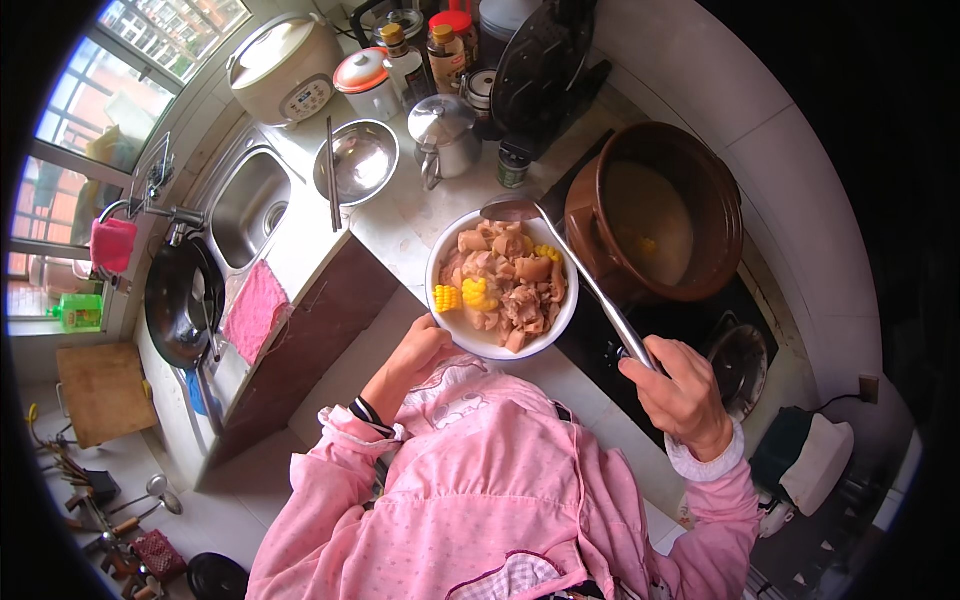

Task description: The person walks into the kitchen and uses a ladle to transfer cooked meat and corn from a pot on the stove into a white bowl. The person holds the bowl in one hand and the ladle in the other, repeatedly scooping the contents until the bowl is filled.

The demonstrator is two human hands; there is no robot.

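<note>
My left hand [427, 346] grips the near left rim of a white bowl [566, 319] filled with chunks of cooked meat [529, 304] and yellow corn pieces [478, 294]. In my right hand [681, 390] is the handle of a metal ladle [592, 289]. Its scoop lies over the bowl's far rim, and what the scoop holds is hard to tell. Right of the bowl stands a brown clay pot [592, 247] with cloudy broth [649, 225] inside and a bit of corn in it.
Behind the bowl are a metal kettle [444, 139], a steel basin [367, 161] with chopsticks [332, 176], a rice cooker [281, 71] and bottles [447, 56]. A sink [251, 210], a wok [180, 300] and a pink cloth [255, 315] are at left. A pan [739, 367] sits beyond my right hand.
</note>
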